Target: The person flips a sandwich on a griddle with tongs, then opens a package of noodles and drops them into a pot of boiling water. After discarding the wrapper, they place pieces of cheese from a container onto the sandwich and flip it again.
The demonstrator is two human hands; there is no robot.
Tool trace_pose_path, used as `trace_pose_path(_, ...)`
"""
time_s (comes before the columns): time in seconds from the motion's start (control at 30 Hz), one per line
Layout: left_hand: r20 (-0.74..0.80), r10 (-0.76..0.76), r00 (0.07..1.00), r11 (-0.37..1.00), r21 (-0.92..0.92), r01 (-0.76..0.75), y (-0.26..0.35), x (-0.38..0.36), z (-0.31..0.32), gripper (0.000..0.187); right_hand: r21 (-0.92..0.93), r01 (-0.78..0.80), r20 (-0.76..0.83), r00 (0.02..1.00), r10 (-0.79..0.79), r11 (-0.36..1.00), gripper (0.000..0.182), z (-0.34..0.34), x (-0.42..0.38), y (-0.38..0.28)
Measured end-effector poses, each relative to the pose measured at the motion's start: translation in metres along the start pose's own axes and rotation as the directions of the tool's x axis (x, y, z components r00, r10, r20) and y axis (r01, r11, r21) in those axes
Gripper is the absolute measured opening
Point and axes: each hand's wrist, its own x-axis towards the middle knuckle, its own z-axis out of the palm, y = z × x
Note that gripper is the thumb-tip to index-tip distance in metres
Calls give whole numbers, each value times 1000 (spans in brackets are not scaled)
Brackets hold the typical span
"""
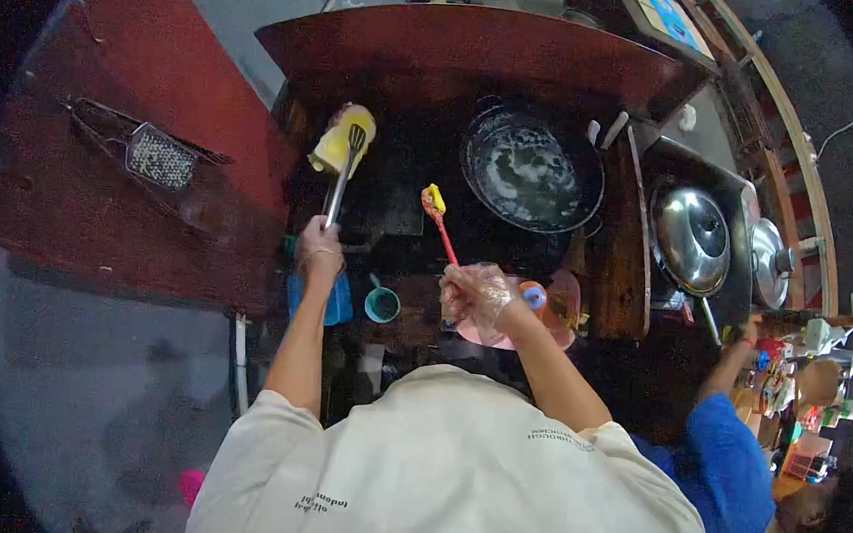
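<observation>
My left hand (321, 247), in a thin clear plastic glove, is closed around the metal handle of a slotted spatula (339, 181). The spatula's dark slotted head lies over a pale yellow block (333, 149), which looks like butter or margarine in its wrapper. In my right hand (480, 293), also gloved in clear plastic, is a red-handled spatula (445, 236). A bright yellow lump (437, 198) sits on its far end. Beyond and to the right of that hand stands a wide dark wok (532, 170) with foamy, bubbling liquid inside.
Near me are a teal cup (381, 304), a blue container (339, 303) and a pink basin (486, 335). A wire strainer (162, 157) lies left. At right, a co-worker's blue sleeve (727, 461) and hand are by a pan with a shiny lid (691, 239).
</observation>
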Motion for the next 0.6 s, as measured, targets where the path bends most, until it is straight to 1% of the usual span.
trace_pose_path(0.03, -3, 5, 1000, 1000, 0, -5, 0, 1, -3, 15, 1, 6, 2, 1000, -6, 1000, 27, -1, 0, 0)
trace_pose_path(0.1, -128, 61, 990, 966, 258, -26, -7, 5, -11, 18, -48, 5, 34, 999, -4, 999, 32, -4, 1, 1)
trace_pose_path(0.13, -102, 323, 941, 838, 494, -234, -13, 8, -17, 20, -48, 7, 35, 999, -6, 999, 32, -4, 2, 2)
trace_pose_path(0.17, -102, 322, 941, 837, 495, -233, -18, 13, -21, 20, -58, 21, 31, 999, -19, 998, 33, -4, 2, 4)
trace_pose_path(0.23, 13, 387, 922, 638, 718, -278, -18, 23, -30, 21, -67, 28, 26, 999, -26, 997, 33, -3, 2, 6)
trace_pose_path(0.27, -88, 600, 795, 590, 719, -366, -29, 24, -28, 20, -53, 30, 31, 999, -28, 998, 33, -2, 1, 6)
trace_pose_path(0.3, -83, 594, 800, 591, 719, -364, -33, 26, -31, 20, -38, 29, 37, 999, -27, 999, 32, -1, 0, 8)
trace_pose_path(0.37, 117, 590, 799, 410, 809, -421, -32, 36, -34, 21, -39, 19, 23, 1000, -18, 999, 32, -1, 2, 11)
trace_pose_path(0.4, 103, 617, 780, 396, 816, -422, -31, 33, -33, 17, -33, 24, 38, 999, -23, 999, 32, 0, 0, 10)
trace_pose_path(0.43, 103, 612, 784, 396, 818, -416, -28, 32, -33, 17, -27, 30, 54, 998, -28, 999, 33, 2, -1, 10)
trace_pose_path(0.47, 115, 620, 776, 361, 836, -413, -26, 30, -33, 14, 23, 38, 95, 995, -40, 999, 32, 2, -3, 10)
trace_pose_path(0.5, 129, 627, 768, 325, 853, -408, -21, 25, -36, 13, 23, 32, 103, 994, -34, 999, 32, 3, -2, 11)
trace_pose_path(0.53, 137, 673, 727, 292, 854, -431, -11, 16, -44, 12, -11, 14, 79, 997, -13, 1000, 32, 4, 0, 11)
trace_pose_path(0.57, 137, 669, 730, 288, 858, -425, -7, 12, -48, 12, -44, -3, 55, 998, 5, 999, 31, 5, 1, 11)
trace_pose_path(0.6, 158, 625, 764, 275, 872, -405, -2, 11, -51, 12, -45, -3, 65, 998, 6, 999, 31, 6, 1, 11)
